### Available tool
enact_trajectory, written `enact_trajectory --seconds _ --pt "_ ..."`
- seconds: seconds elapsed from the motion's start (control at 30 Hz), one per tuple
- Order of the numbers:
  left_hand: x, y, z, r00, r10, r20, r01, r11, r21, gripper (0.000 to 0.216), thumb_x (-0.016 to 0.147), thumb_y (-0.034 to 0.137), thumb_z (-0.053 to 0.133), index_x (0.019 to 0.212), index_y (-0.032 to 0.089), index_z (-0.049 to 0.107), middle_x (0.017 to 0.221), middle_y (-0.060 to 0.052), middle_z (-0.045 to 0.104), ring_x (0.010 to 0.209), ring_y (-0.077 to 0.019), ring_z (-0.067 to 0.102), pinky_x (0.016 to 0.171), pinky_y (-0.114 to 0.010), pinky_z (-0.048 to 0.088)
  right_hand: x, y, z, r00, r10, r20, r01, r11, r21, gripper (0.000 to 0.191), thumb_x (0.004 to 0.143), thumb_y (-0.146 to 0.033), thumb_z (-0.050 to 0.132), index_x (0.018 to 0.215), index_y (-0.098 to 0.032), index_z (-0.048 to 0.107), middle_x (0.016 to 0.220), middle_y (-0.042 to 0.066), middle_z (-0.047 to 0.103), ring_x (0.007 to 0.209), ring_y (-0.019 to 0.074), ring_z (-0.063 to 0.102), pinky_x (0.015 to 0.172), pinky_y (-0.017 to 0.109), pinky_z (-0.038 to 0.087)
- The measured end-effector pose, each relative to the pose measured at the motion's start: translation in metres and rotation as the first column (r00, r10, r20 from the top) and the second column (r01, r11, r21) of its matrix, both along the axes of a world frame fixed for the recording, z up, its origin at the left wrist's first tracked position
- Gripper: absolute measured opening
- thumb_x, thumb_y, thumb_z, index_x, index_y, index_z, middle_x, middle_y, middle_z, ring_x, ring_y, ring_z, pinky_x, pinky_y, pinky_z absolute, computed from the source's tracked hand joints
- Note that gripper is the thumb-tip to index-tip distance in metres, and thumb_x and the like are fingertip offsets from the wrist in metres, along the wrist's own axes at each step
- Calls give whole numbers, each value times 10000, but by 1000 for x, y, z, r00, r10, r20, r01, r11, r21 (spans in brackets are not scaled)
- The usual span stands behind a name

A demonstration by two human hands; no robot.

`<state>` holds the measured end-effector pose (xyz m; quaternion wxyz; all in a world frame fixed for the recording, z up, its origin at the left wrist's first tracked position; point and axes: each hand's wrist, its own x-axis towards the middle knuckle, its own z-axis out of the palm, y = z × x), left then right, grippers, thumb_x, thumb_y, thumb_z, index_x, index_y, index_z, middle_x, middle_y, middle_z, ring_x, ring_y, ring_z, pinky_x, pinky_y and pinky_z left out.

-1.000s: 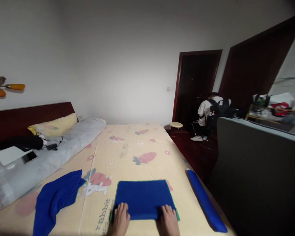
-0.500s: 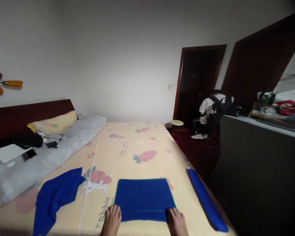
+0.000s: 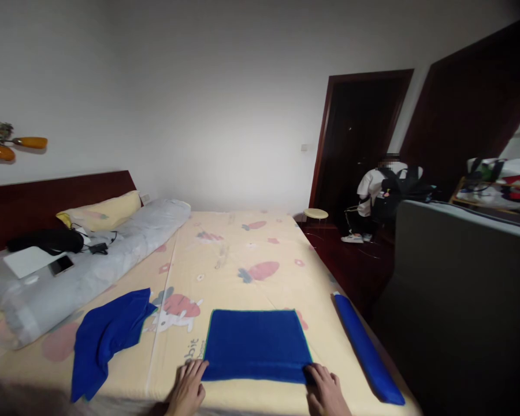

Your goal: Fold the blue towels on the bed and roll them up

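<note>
The folded blue towel (image 3: 257,345) lies flat on the bed (image 3: 225,271), near its front edge. Your left hand (image 3: 187,390) rests at the towel's near left corner with its fingers (image 3: 196,370) spread and touching the hem. Your right hand (image 3: 329,391) sits at the near right corner, fingers apparently pinching the edge, though the view is dim there. Left of the towel lies a crumpled blue cloth (image 3: 106,335); right of it, a rolled blue towel (image 3: 366,349).
</note>
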<state>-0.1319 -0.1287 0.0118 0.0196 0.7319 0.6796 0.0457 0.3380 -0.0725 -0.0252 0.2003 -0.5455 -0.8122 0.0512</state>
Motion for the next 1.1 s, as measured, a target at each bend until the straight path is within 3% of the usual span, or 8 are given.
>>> enact_trajectory --seconds 0.2,0.4,0.53,0.7,0.8,0.93,1.03,1.1 --pt "-1 7 -8 997 -21 -81 22 1000 14 600 787 89 428 1314 352 544 1381 10 588 1304 -217 478 1119 -429 325 -3 7 -6 979 -9 203 -50 958 282 443 748 -65 440 1101 -266 619 1109 54 703 1025 230 609 928 427 385" --pt "1 15 -20 997 -2 -77 6 998 56 633 776 1 397 1256 363 594 1373 20 595 1319 -226 469 1129 -496 305 -13 10 1 972 -64 228 -6 956 293 395 745 -37 449 1006 -268 636 1029 24 716 987 227 615 956 441 358" --pt "2 13 -3 999 -36 6 36 998 60 602 771 -11 390 1168 365 642 1228 30 690 1254 -200 521 1103 -464 324 -20 7 16 985 -80 152 41 969 245 184 769 -144 527 867 -263 627 901 18 699 924 240 604 961 460 326" --pt "3 2 26 993 -77 91 68 992 104 409 714 30 455 912 301 690 1021 11 727 1081 -205 597 1024 -388 390 -17 -1 39 995 -48 88 36 991 128 241 708 -88 489 841 -251 606 900 9 677 939 218 586 958 421 308" --pt "5 3 37 982 14 189 -25 998 57 335 697 50 477 854 276 669 940 20 722 996 -184 621 938 -313 430 -13 -1 46 998 -49 43 49 999 16 155 769 -173 479 824 -235 611 835 17 671 857 213 587 877 386 350" --pt "10 19 44 944 254 212 -251 967 -44 281 771 102 481 933 260 647 928 36 724 917 -141 647 852 -244 433 -14 9 48 984 -177 18 178 982 -60 237 832 -208 415 904 -217 640 836 46 692 835 217 605 820 361 368" --pt "16 30 44 924 337 181 -331 942 -61 255 800 138 465 963 239 633 900 16 720 886 -151 657 811 -259 434 -15 19 45 975 -220 33 220 975 -12 268 840 -192 405 977 -215 634 888 53 701 876 229 609 805 364 356" --pt "20 31 41 914 375 155 -371 927 -55 294 785 120 464 1007 228 624 984 -17 717 984 -182 643 850 -299 426 -15 22 41 961 -272 53 267 960 82 278 842 -177 404 1004 -218 626 927 63 693 889 240 599 794 372 351"
